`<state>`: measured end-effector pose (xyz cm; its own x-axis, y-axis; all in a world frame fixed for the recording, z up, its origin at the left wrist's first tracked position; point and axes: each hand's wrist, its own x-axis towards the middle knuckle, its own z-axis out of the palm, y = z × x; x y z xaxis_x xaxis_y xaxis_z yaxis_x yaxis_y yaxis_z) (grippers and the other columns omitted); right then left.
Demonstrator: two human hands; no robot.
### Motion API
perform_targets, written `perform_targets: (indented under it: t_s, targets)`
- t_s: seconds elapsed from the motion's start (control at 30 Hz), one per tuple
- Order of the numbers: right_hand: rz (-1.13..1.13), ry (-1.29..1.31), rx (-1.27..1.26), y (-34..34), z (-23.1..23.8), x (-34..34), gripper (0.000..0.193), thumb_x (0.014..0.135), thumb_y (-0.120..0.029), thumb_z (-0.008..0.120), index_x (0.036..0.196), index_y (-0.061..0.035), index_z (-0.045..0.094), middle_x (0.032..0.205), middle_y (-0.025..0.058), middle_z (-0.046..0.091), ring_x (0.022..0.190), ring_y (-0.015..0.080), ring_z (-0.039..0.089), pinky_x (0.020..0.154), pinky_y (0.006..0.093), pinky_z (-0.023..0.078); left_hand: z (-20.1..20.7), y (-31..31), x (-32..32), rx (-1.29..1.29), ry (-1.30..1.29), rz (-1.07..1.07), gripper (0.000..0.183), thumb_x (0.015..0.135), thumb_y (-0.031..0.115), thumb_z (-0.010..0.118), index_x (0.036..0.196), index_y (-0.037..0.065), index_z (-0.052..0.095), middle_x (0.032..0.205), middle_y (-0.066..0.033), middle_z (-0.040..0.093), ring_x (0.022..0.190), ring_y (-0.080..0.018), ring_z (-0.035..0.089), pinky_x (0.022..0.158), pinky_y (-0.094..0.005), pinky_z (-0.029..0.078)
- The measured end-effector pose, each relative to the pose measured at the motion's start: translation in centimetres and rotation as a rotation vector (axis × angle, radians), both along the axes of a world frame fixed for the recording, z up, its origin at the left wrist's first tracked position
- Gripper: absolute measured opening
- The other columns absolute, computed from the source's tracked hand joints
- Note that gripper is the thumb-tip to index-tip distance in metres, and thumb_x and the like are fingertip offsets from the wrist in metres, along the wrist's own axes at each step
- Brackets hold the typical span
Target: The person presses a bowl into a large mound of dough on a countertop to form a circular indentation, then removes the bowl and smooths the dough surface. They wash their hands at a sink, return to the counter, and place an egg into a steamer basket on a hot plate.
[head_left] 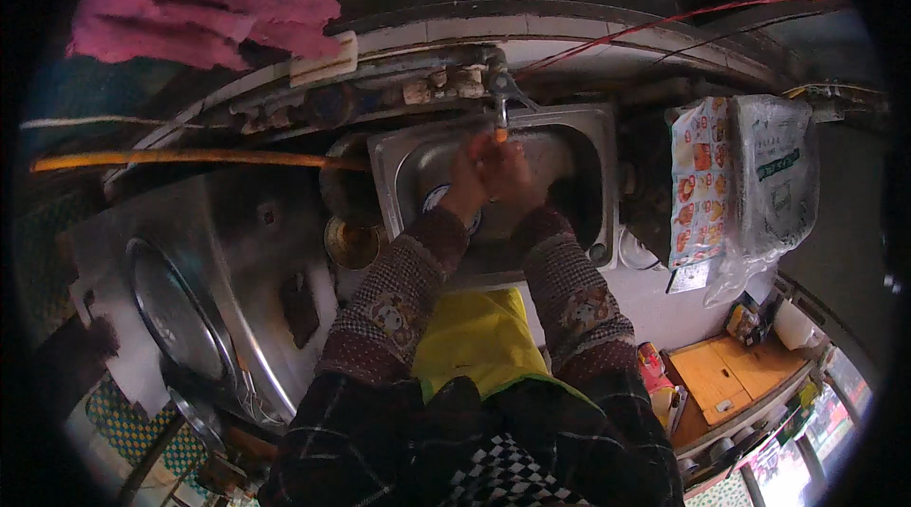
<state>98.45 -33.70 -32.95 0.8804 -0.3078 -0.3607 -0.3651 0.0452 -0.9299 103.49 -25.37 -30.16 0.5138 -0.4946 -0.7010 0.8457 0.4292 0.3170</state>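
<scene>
Both of my hands are together under the tap (502,113), over the metal sink (607,184). My left hand (467,183) reaches in from the left, and my right hand (515,177) meets it from the right. Their fingers are blurred and overlap, so whether anything lies between them is hidden. An orange tip shows at the spout's end, just above the fingers. In the sink, partly behind my left wrist, is a round dish with a blue-and-white rim (436,196). Checked sleeve covers (394,303) wrap both my forearms.
Left of the sink stand a metal pot (351,241) and a steel counter (251,256) with a large round lid (180,313). A plastic-wrapped package (773,175) is on the right. Pipes (441,85) run behind the sink; a pink cloth (190,14) hangs upper left.
</scene>
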Motion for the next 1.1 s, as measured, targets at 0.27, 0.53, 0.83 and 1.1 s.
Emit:
perform_targets:
  t_s: [0.27,0.53,0.83,1.1]
  targets:
    - [0.236,0.233,-0.864,-0.2,0.9,0.1,0.019,0.102,-0.022,0.058,0.104,-0.0063,0.069,0.095,0.0123,0.069,0.084,0.0275,0.069,0.070,0.0378,0.055,-1.1,-0.1,-2.1,-0.792,0.105,-0.122,0.060,0.109,0.056,0.031,0.113,0.007,0.065,0.111,-0.0101,0.070,0.097,-0.0266,0.065,0.091,-0.0402,0.053]
    - [-0.347,0.122,-0.259,-0.4,4.9,0.2,0.015,0.094,-0.015,0.065,0.101,-0.0023,0.068,0.095,0.0157,0.068,0.088,0.0303,0.068,0.070,0.0434,0.053,1.9,-1.9,-0.6,-0.204,0.137,-0.207,0.071,0.105,0.068,0.033,0.113,0.005,0.066,0.106,-0.0114,0.070,0.101,-0.0299,0.067,0.093,-0.0422,0.054]
    - [-0.291,-0.193,-0.588,-5.2,12.9,-0.7,0.023,0.099,-0.014,0.061,0.116,-0.0016,0.071,0.100,0.0181,0.071,0.096,0.0355,0.069,0.082,0.0430,0.054,0.3,-3.0,-0.5,-0.038,-0.220,-0.191,0.054,0.102,0.054,0.054,0.125,0.006,0.061,0.119,-0.0138,0.068,0.114,-0.0285,0.065,0.095,-0.0475,0.053]
    - [0.335,-0.012,-1.382,-3.9,26.0,2.7,0.020,0.097,-0.022,0.064,0.110,-0.0083,0.073,0.077,0.0117,0.069,0.068,0.0302,0.068,0.064,0.0437,0.056,6.9,0.9,-1.0,0.241,-0.441,-0.373,0.032,0.093,0.035,0.070,0.097,0.003,0.072,0.090,-0.0099,0.074,0.077,-0.0247,0.075,0.069,-0.0368,0.053]
